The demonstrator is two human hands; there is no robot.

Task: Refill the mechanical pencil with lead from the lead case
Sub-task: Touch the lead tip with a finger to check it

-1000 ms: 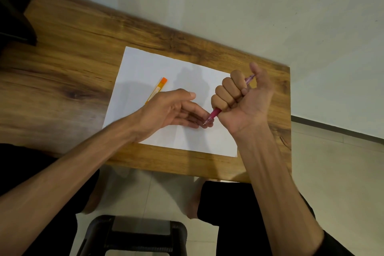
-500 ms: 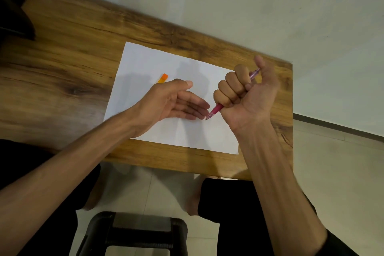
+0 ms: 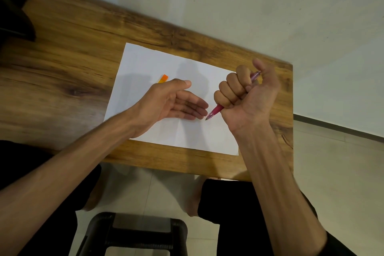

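Wood-grain tabletop (image 3: 62, 52) carrying flat white paper sheet (image 3: 145, 62). Right hand (image 3: 247, 93) fisting around slim pink translucent mechanical pencil (image 3: 216, 110), tip pointing down-left above sheet. Left hand (image 3: 174, 102) lying flat, fingers spread, empty, partly hiding orange lead case (image 3: 163, 78).

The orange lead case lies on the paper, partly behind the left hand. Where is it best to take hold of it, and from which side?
Probably by its two long edges, near the orange cap end, the only part showing. The lead case seems to lie flat on the white paper, so come from above with thumb and forefinger. The left hand is open and right beside it; the right hand is closed on the pencil.
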